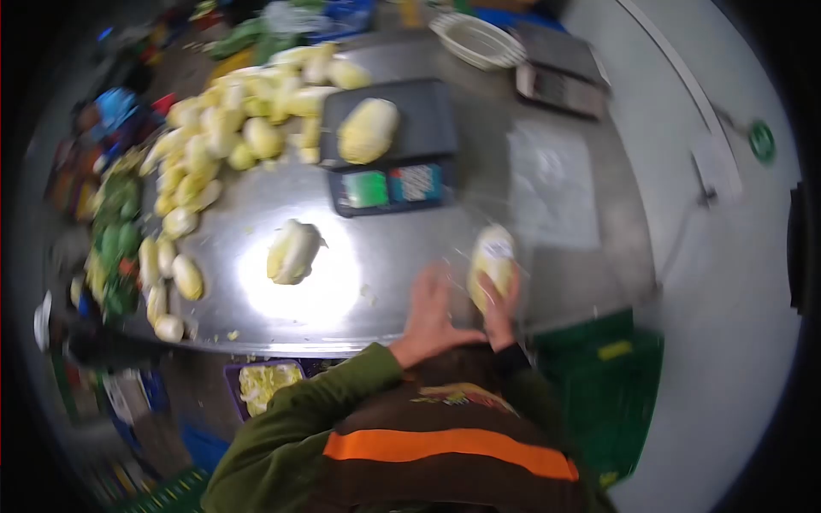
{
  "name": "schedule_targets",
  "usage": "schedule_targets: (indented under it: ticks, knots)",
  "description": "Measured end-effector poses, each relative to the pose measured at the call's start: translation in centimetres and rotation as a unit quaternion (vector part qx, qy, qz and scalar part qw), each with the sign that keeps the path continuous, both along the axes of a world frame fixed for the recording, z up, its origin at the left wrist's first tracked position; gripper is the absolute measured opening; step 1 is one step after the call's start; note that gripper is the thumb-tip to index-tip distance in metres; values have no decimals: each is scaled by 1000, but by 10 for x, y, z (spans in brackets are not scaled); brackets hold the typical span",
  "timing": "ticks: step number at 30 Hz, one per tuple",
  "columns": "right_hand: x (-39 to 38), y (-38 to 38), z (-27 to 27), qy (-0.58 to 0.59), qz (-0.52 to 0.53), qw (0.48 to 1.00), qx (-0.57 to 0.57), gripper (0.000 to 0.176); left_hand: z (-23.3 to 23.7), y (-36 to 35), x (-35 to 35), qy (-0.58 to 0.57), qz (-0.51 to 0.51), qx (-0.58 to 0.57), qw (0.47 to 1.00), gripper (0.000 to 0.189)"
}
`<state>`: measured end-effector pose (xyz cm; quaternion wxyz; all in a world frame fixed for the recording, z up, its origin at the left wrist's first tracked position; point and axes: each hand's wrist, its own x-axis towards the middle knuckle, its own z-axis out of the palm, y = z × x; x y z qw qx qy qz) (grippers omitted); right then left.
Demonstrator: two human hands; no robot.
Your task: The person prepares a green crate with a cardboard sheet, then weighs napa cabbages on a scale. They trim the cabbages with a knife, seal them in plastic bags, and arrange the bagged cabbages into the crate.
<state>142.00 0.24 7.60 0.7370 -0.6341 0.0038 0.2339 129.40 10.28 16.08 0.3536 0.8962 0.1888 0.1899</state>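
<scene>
My right hand (500, 312) grips a pale yellow cabbage with a white label (491, 263), wrapped in clear film, at the near right of the steel table (410, 248). Just to its left, my left hand (430, 316) rests flat on the table with fingers apart, touching the film beside the cabbage. Another cabbage (368, 130) lies on the dark scale (386, 145) further back. A loose cabbage (292, 250) lies in the table's middle.
A heap of several cabbages (231, 128) covers the table's far left. A white basket (475, 39) and a second scale (560, 77) stand at the back right. A green crate (607, 385) sits on the floor right, a tub of leaf scraps (263, 383) below the front edge.
</scene>
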Motion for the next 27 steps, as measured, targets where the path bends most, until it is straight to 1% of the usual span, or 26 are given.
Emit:
schedule_targets:
  ticks: [1, 2, 4, 5, 6, 7, 8, 9, 10, 11, 12, 13, 14, 15, 16, 17, 19, 20, 21, 22, 23, 24, 25, 26, 27]
  knots:
    - [-7, 5, -2, -15, -8, 1000, -7, 78, -17, -7, -10, 26, 56, -5, 998, 121]
    - [-14, 12, 5, -3, -9, 1000, 10, 80, -28, -13, -18, 29, 27, -19, 999, 121]
    - [-24, 19, -16, -28, 1, 999, -23, 83, -45, -12, -26, 133, 73, -100, 983, 117]
    - [-29, 22, -25, -45, 3, 997, -61, 85, -55, -9, -31, 131, 65, -106, 984, 117]
    - [-35, 24, -30, -38, 8, 997, -61, 87, -66, -5, -36, 136, 74, -106, 982, 113]
    - [-41, 28, -30, -30, 16, 998, -59, 89, -66, -2, -39, 141, 85, -103, 981, 108]
    - [-48, 31, -29, -31, 16, 997, -62, 89, -66, 2, -42, 140, 84, -107, 981, 108]
    - [-54, 35, -24, -1, 18, 999, -39, 89, -53, 9, -40, 181, 134, -188, 956, 93]
    - [-58, 36, -25, 30, 21, 999, -13, 89, -46, 15, -41, 220, 182, -266, 921, 79]
    - [-62, 39, -27, 31, 23, 999, -14, 89, -57, 21, -49, 221, 184, -267, 920, 79]
    - [-65, 41, -40, -30, 46, 997, -48, 88, -76, 29, -56, 212, 174, -227, 934, 60]
    - [-66, 47, -44, -92, 70, 990, -79, 86, -80, 35, -60, 203, 165, -186, 947, 44]
    - [-69, 53, -49, -90, 74, 990, -77, 86, -83, 33, -65, 126, 186, -161, 961, 23]
    - [-70, 61, -49, -155, 97, 978, -105, 84, -89, 34, -73, 128, 192, -160, 960, 23]
    - [-70, 72, -47, -220, 119, 959, -131, 82, -98, 35, -79, 81, 126, -122, 981, 25]
    - [-71, 82, -45, -218, 123, 960, -128, 82, -105, 36, -87, 34, 58, -82, 994, 27]
    - [-71, 100, -34, -197, 107, 972, -77, 80, -106, 31, -106, 39, 64, -95, 993, 29]
    - [-65, 103, -30, -249, 135, 949, -137, 77, -106, 29, -114, 40, 65, -109, 991, 31]
    - [-64, 102, -29, -248, 131, 950, -139, 77, -100, 31, -119, 42, 61, -122, 990, 33]
    - [-63, 100, -28, -262, 101, 946, -162, 78, -94, 35, -124, 2, 87, -136, 987, 27]
    - [-60, 96, -26, -277, 68, 940, -187, 78, -90, 39, -123, 2, 78, -137, 987, 27]
    - [-55, 88, -25, -229, 53, 965, -119, 81, -86, 44, -118, 21, 118, -117, 986, 23]
    - [-50, 79, -25, -230, 43, 964, -125, 81, -84, 46, -114, 42, 157, -100, 982, 20]
    - [-44, 70, -25, -254, 25, 954, -155, 83, -83, 43, -108, 74, 150, -139, 976, 18]
    - [-38, 57, -27, -276, 10, 943, -186, 84, -86, 39, -103, 77, 141, -146, 976, 18]
